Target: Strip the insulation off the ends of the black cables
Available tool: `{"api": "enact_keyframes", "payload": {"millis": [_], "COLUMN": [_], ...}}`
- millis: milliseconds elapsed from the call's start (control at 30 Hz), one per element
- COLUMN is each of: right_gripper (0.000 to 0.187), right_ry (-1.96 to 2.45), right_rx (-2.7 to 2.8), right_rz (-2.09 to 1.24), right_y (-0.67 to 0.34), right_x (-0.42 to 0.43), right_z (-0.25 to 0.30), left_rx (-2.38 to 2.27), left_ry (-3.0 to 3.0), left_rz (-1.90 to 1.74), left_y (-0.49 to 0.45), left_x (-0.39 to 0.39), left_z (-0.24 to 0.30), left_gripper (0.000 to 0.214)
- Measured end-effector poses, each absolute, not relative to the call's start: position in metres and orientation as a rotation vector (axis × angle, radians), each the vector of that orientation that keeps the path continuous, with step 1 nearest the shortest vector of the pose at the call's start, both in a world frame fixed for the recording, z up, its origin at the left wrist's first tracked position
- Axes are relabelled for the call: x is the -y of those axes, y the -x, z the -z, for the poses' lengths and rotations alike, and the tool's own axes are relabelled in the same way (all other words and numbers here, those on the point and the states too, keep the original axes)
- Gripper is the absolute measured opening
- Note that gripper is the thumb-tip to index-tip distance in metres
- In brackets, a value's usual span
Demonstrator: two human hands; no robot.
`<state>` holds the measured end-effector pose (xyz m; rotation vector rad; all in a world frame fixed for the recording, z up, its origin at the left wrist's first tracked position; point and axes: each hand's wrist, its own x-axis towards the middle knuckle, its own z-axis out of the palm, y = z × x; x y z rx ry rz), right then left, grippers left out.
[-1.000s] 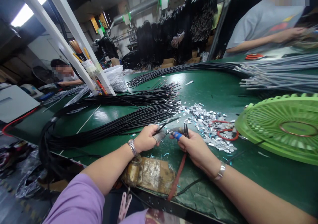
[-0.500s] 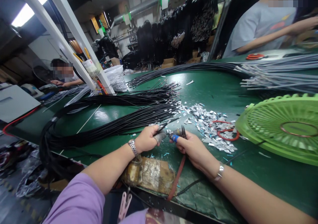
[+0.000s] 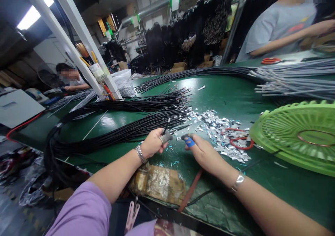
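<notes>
My left hand (image 3: pixel 154 142), with a watch at the wrist and a grey finger cover, is closed on a thin black cable (image 3: pixel 166 126) whose short end sticks up past the thumb. To its right, my right hand (image 3: pixel 202 149) has thumb and fingers pressed together, with blue tape on the thumb and a dark finger cover; what it holds, if anything, is hidden. A small gap separates the two hands. Behind the left hand lies a bundle of black cables (image 3: pixel 117 135), its ends toward the silvery foil scraps (image 3: pixel 211 122).
A green fan (image 3: pixel 309 135) lies at the right, beside red scissor-like loops (image 3: pixel 239 138). Grey cables (image 3: pixel 282 84) and red-handled scissors (image 3: pixel 270 60) are farther back. A taped cardboard piece (image 3: pixel 164 183) sits at the green table's (image 3: pixel 222 89) front edge. Two people work across the table.
My hands have moved slightly apart. The cable end in my left hand now points more upright. Dark prongs that showed at my right hand are no longer visible.
</notes>
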<state>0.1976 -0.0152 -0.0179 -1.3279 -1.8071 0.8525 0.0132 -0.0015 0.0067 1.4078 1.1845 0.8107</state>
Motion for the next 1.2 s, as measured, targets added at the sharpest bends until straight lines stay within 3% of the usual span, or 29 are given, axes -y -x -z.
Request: {"api": "enact_keyframes", "payload": {"millis": [267, 600, 933, 1200], "right_gripper": [0.015, 0.016, 0.016, 0.035], "right_ry": [1.296, 1.195, 1.162, 1.179], "right_rx": [2.132, 2.159, 2.07, 1.384], "right_rz": [-0.178, -0.035, -0.403, -1.285], "right_y": [-0.195, -0.195, -0.198, -0.194], "right_x": [0.018, 0.018, 0.014, 0.011], "right_z": [0.024, 0.026, 0.018, 0.017], "left_rx": [-1.125, -1.116, -1.109, -1.24], "left_ry": [-1.267, -1.329, -1.363, -1.922], "left_rz": [-0.737, -0.701, -0.696, -0.74], "left_y": [-0.012, -0.016, -0.015, -0.008], "left_x": [0.0, 0.004, 0.003, 0.004], "left_z": [-0.014, -0.01, -0.011, -0.001], "left_gripper": [0.047, 0.046, 0.045, 0.027]}}
